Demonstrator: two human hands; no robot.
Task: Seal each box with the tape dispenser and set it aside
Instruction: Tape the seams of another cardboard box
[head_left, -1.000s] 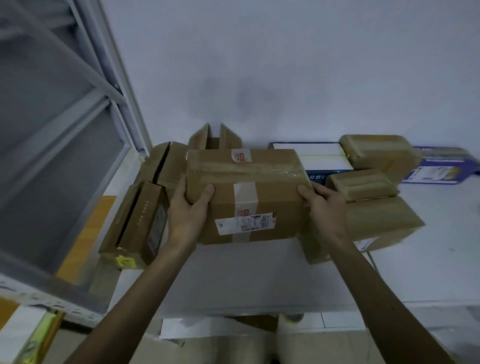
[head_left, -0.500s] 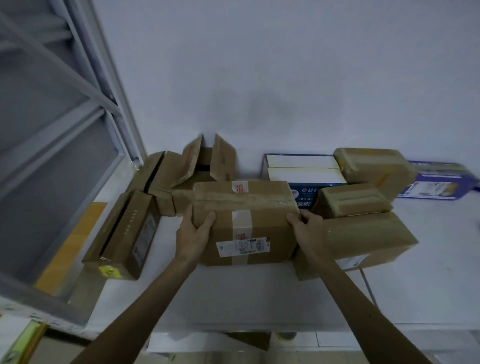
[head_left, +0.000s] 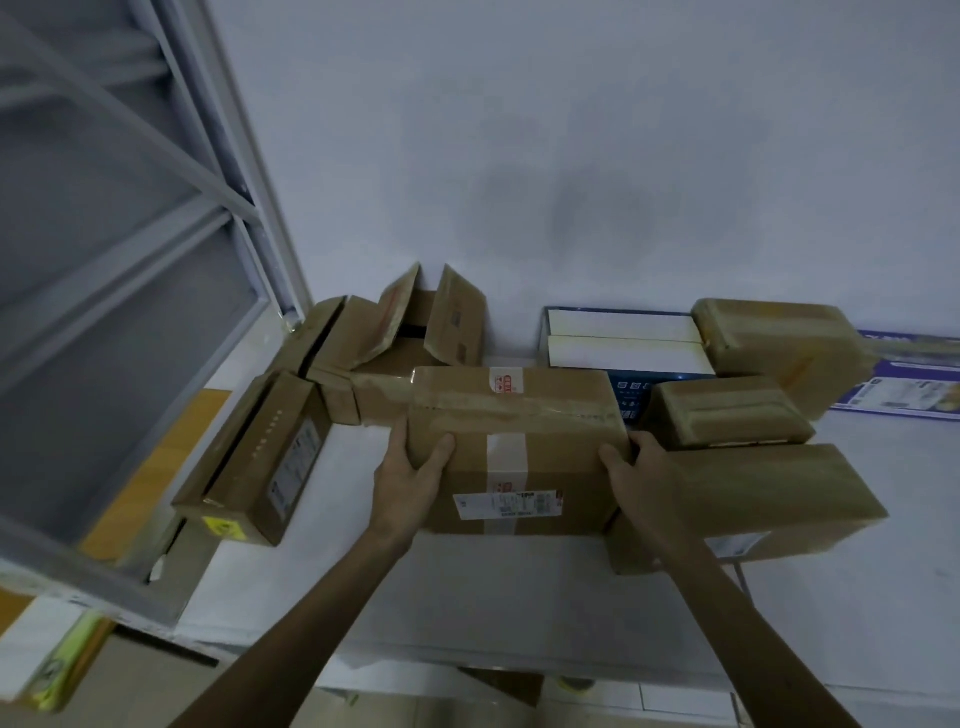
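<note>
- The taped box (head_left: 519, 447) was noted lower than one second before. It had been held up in front of the open-flap box (head_left: 431, 332); it was now down at the table (head_left: 519, 597), its bottom edge apparently resting on the surface.
- It was placed with a wrapped box (head_left: 753, 499) touching or just beside its right end.
- Left hand (head_left: 410, 480): the thumb was laid on the front face and the fingers were curled round the left end, clamped on the box.
- Right hand (head_left: 641, 478): the thumb was set at the front corner; the fingers were hidden behind the right end, and the grip was judged kept.
- Tape was seen along the top seam and down the front. Sealing was judged done and the set-aside nearly done, with release outstanding.
- No tape dispenser was seen.
</note>
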